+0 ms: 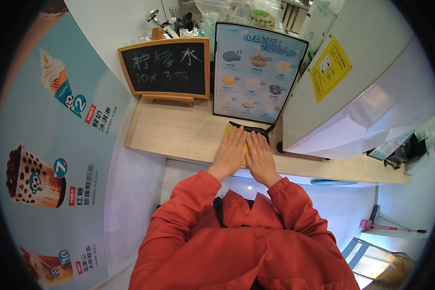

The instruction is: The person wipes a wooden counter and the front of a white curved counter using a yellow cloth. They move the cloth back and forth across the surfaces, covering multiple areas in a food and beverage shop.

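Side by side, my left hand [230, 151] and my right hand [260, 156] lie flat on a yellow cloth [226, 131] on the wood-look counter [174, 127]. Their fingers point away from me, extended and close together, with none curled round the cloth. Just beyond the fingertips is the black base [255, 129] of a framed menu sign [255, 72], which stands upright. To the left of the sign, a small chalkboard [166, 69] in a wooden frame rests on a little easel. Much of the cloth is hidden under my hands.
A large white machine [333, 83] with a yellow warning label stands on the counter at the right. Plastic bags [217, 11] and a metal scoop [152, 15] are behind the signs. A poster wall [119, 163] borders the left. The counter's front edge runs beneath my wrists.
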`<state>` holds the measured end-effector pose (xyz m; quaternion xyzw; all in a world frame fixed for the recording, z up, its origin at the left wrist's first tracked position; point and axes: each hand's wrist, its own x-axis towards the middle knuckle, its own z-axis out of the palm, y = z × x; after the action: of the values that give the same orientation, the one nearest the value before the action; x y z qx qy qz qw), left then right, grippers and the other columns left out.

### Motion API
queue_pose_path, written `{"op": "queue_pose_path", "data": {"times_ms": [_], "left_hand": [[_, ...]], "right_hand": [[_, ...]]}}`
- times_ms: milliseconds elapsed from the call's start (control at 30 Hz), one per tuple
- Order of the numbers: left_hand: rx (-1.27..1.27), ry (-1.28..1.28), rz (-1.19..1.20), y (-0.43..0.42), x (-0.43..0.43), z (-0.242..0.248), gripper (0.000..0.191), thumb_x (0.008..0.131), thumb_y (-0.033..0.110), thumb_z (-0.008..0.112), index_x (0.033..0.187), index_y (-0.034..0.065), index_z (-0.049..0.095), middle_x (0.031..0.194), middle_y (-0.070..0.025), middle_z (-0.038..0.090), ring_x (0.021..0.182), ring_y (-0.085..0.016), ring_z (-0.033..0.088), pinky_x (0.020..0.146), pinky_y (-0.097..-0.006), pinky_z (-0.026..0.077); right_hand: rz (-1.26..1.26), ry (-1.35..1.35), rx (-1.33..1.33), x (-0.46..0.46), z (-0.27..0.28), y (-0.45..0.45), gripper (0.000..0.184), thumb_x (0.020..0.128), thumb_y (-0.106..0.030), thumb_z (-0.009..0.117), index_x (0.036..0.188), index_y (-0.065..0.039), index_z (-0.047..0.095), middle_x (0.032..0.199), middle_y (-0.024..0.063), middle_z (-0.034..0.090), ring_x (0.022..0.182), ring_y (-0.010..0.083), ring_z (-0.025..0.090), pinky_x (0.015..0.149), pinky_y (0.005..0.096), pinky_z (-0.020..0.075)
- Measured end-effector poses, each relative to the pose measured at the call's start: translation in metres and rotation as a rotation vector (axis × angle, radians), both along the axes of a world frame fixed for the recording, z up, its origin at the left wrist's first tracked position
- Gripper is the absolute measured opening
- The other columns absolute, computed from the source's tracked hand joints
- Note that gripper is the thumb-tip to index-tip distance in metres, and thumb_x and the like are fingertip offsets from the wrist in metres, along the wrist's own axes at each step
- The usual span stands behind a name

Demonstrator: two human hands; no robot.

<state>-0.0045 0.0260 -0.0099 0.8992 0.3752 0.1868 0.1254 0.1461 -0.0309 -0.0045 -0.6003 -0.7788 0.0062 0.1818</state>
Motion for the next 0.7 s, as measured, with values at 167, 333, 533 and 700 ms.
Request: {"op": "queue_pose_path", "data": {"times_ms": [167,333,533,700], "left_hand": [[0.041,0.012,-0.005,0.010,0.006,-0.002,0.061,0.091,0.021,0.050,0.145,-0.0003,0.030,0.153,-0.0159,0.024,0.142,-0.038,0.017,0.115,-0.0486,0.018],[0.027,0.063,0.012,0.009,0.014,0.000,0.061,0.092,0.024,0.048,0.145,0.0005,0.030,0.154,-0.0146,0.023,0.142,-0.041,0.015,0.115,-0.0517,0.014],[0.006,0.074,-0.003,-0.004,0.024,0.006,0.060,0.091,0.027,0.049,0.144,0.0005,0.034,0.153,-0.0160,0.026,0.141,-0.041,0.017,0.116,-0.0494,0.011],[0.031,-0.005,-0.031,-0.018,0.021,0.009,0.060,0.090,0.022,0.051,0.141,-0.0036,0.034,0.150,-0.0225,0.027,0.138,-0.045,0.023,0.114,-0.0528,0.017]], "right_hand": [[-0.057,0.012,-0.031,0.005,-0.001,0.009,0.056,0.091,-0.022,0.048,0.142,-0.003,0.034,0.149,0.0226,0.029,0.140,0.0375,0.025,0.114,0.0460,0.0203],[-0.094,0.008,-0.059,0.009,0.004,0.007,0.055,0.091,-0.023,0.047,0.142,-0.006,0.035,0.149,0.0227,0.028,0.140,0.0373,0.023,0.114,0.0461,0.0204],[-0.074,-0.029,-0.050,0.018,0.008,-0.008,0.056,0.091,-0.023,0.048,0.141,-0.003,0.035,0.148,0.0247,0.028,0.138,0.0404,0.025,0.113,0.0475,0.0211],[-0.058,-0.001,-0.037,0.018,0.007,-0.023,0.058,0.091,-0.023,0.049,0.143,-0.001,0.032,0.148,0.0261,0.027,0.137,0.0418,0.025,0.113,0.0495,0.0205]]}}
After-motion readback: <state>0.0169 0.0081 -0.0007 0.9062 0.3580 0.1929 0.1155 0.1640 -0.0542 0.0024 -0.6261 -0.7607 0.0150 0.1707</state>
